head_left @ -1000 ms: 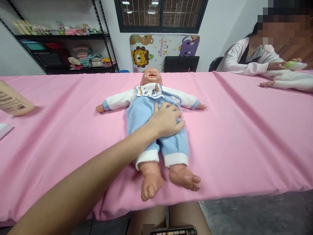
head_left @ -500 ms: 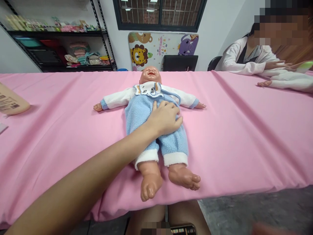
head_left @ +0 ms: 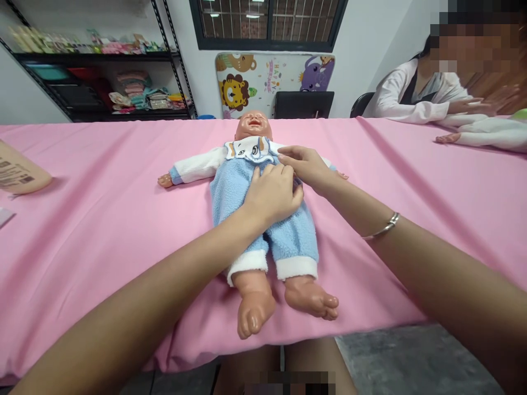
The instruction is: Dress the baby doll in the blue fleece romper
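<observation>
A baby doll in blue fleece overalls and a white shirt lies on its back on the pink-covered table, with its bare feet at the near edge. My left hand rests palm down on the doll's belly, fingers spread flat. My right hand, with a silver bangle on the wrist, reaches in from the right. Its stretched fingers touch the overalls by the bib and strap at the doll's chest. Neither hand holds anything.
Another person in a white sleeve sits at the far right with hands over a second doll in white. A tan packet lies at the left edge. Behind stand a shelf rack, an animal-print mat and a black chair.
My right arm has come into view from the lower right and its hand has reached the doll's chest. My left hand has shifted slightly up the belly.
</observation>
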Demonstrator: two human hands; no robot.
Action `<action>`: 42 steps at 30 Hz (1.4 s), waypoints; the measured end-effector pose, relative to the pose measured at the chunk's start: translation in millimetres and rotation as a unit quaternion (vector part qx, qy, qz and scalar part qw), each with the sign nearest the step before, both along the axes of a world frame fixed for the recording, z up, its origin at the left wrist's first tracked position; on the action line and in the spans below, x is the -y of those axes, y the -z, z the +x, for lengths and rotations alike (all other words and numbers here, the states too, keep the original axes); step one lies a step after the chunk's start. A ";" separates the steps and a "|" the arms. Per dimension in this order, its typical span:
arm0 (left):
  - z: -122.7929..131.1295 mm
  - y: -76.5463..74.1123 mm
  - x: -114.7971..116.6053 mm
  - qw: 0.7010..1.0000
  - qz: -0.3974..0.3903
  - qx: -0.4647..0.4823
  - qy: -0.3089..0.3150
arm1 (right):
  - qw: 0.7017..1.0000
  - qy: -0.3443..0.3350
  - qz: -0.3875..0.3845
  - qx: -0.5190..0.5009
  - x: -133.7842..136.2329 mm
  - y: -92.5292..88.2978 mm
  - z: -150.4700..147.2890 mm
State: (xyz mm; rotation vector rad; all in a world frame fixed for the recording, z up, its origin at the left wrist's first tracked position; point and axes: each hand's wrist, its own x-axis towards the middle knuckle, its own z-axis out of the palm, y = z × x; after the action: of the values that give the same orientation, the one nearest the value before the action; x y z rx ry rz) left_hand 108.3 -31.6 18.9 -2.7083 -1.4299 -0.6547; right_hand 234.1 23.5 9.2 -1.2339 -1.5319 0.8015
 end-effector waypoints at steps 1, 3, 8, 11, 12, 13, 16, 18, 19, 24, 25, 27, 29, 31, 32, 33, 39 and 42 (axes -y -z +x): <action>0.2 -0.2 0.3 1.000 -0.003 0.000 0.001 | 1.000 0.001 0.009 0.000 -3.2 4.2 1.8; 0.3 -0.3 0.9 1.000 -0.007 0.002 0.002 | 1.000 0.010 0.027 0.007 -7.1 13.0 10.3; -1.6 0.9 0.3 1.000 0.004 0.009 0.010 | 0.993 0.079 0.053 0.069 -11.8 35.6 32.6; -2.1 -1.5 -5.8 1.000 0.010 0.018 0.007 | 0.993 0.115 0.028 0.021 -13.4 36.8 33.2; -1.3 -3.6 -9.7 1.000 0.010 0.017 0.003 | 0.991 0.129 0.010 -0.020 -13.7 34.6 31.7; 0.0 -6.2 -14.6 1.000 0.009 0.013 0.000 | 0.988 0.139 -0.006 -0.062 -13.6 31.5 29.8; 7.6 -15.7 -34.1 1.000 -0.009 -0.017 -0.007 | 0.985 0.134 0.003 -0.111 -11.1 22.7 24.9; 13.4 -20.4 -47.6 0.998 -0.037 -0.043 -0.008 | 0.988 0.123 0.052 -0.074 -7.7 20.7 23.7; 15.8 -21.3 -53.2 0.998 -0.045 -0.048 -0.005 | 0.989 0.117 0.076 -0.043 -6.0 21.2 24.1; 17.3 -14.7 -62.5 1.000 0.013 0.013 -0.011 | 0.948 0.111 0.193 0.228 -3.5 30.2 37.9; 16.2 -13.1 -61.2 0.999 0.029 0.024 -0.014 | 0.929 0.129 0.196 0.285 -4.6 32.1 43.2; 14.1 -11.4 -57.5 0.998 0.055 0.029 -0.022 | 0.903 0.178 0.150 0.361 -7.6 35.9 55.7; 13.0 -11.7 -53.7 0.997 0.070 0.017 -0.037 | 0.891 0.219 0.056 0.393 -10.3 39.7 68.6; 13.0 -13.0 -50.8 0.995 0.083 -0.006 -0.057 | 0.886 0.237 -0.029 0.398 -12.3 42.7 79.0; 13.2 -13.6 -49.8 0.993 0.095 -0.018 -0.065 | 0.884 0.241 -0.054 0.397 -12.8 43.6 82.5; 13.4 -14.1 -49.0 0.991 0.107 -0.030 -0.070 | 0.883 0.245 -0.067 0.394 -13.2 44.2 84.8; 14.2 -15.6 -47.9 0.984 0.153 -0.072 -0.056 | 0.885 0.338 -0.032 0.319 -11.0 41.2 80.3; 14.9 -15.4 -48.2 0.984 0.151 -0.075 -0.056 | 0.886 0.375 0.027 0.272 -9.2 39.0 77.0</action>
State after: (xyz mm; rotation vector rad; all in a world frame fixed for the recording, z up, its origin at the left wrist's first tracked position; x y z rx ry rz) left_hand 123.1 16.6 34.3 -2.3727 -1.3138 -0.5912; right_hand 311.1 32.8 -29.8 -1.9303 -1.2896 -0.1156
